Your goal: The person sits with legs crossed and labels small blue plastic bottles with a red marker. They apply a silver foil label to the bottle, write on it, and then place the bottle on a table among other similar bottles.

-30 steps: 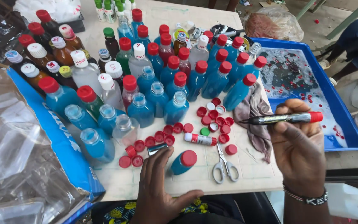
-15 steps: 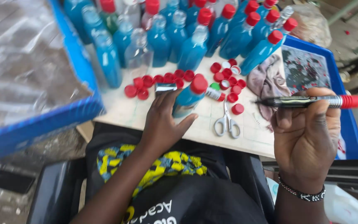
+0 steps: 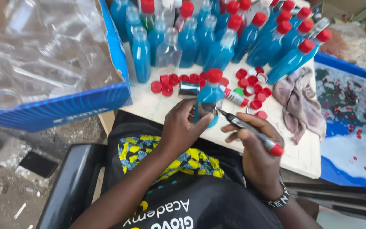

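Gripping a red-capped blue plastic bottle (image 3: 209, 98), the left hand (image 3: 182, 129) is raised; a red-ended black marker (image 3: 247, 129) is clasped by the right hand (image 3: 257, 152).

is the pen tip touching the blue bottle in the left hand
Yes, the pen in the right hand has its tip against the blue bottle held by the left hand.

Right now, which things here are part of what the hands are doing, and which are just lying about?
In use: left hand, blue bottle with red cap, right hand, marker pen.
Lying about: loose red caps, grey rag, box of empty clear bottles.
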